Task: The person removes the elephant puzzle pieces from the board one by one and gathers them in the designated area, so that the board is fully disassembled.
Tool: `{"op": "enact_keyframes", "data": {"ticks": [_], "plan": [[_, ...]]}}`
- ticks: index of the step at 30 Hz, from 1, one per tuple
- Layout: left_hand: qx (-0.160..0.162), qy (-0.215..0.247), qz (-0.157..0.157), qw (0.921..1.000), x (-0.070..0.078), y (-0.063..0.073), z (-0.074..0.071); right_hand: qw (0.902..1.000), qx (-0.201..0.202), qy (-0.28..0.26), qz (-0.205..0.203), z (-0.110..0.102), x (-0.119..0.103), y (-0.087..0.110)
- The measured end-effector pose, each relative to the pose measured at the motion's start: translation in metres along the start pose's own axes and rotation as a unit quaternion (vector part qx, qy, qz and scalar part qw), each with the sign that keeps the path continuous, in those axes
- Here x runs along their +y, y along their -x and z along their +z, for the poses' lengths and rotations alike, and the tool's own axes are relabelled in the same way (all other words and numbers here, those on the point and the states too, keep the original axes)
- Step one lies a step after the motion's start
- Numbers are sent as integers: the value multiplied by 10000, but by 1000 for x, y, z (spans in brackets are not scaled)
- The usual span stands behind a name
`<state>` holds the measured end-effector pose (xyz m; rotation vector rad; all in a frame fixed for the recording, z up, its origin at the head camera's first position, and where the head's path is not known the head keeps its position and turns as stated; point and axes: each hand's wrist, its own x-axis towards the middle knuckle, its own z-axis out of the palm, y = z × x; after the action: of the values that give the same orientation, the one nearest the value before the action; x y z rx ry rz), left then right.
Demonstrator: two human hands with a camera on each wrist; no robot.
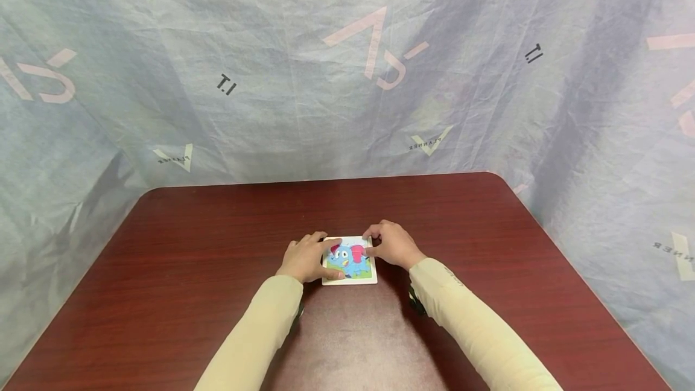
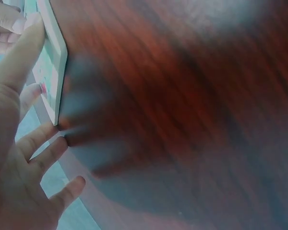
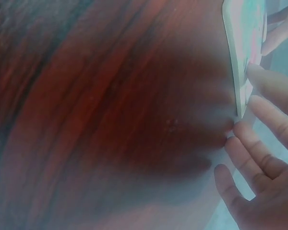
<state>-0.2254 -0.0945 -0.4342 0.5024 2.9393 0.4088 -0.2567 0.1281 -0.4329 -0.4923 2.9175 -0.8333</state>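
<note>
A small square picture puzzle (image 1: pixel 355 267) with a white border lies flat on the table, showing a blue elephant with pink ears on green ground. My left hand (image 1: pixel 305 258) reaches over its left side, thumb on the lower part of the picture and index finger near the upper left. The other left fingers spread out past the far left corner. At the upper right edge is my right hand (image 1: pixel 398 245), its thumb and index fingertips touching the puzzle. In the right wrist view, the remaining right fingers (image 3: pixel 247 163) extend loosely beside the puzzle's corner.
The dark red-brown wooden table (image 1: pixel 206 246) has rounded far corners and carries a glossy reflection near the front. Behind and around it hangs a grey printed cloth (image 1: pixel 293 77). Light sleeves (image 1: pixel 260 324) cover both forearms.
</note>
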Motion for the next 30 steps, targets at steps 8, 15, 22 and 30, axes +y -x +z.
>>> {"op": "enact_keyframes", "data": {"ticks": [8, 15, 22, 30], "plan": [[-33, -165, -62, 9998, 4, 2, -3, 9999, 30, -19, 108, 3, 0, -3], [-86, -294, -78, 9995, 7, 2, -4, 9997, 22, -208, 97, 2, 0, -2], [-75, -321, -42, 9994, 7, 2, -5, 9990, 33, -379, -245, -1, 6, -3], [-162, -463, -149, 9987, 7, 0, -3, 9992, -207, -171, -293, -5, 10, -4]]}}
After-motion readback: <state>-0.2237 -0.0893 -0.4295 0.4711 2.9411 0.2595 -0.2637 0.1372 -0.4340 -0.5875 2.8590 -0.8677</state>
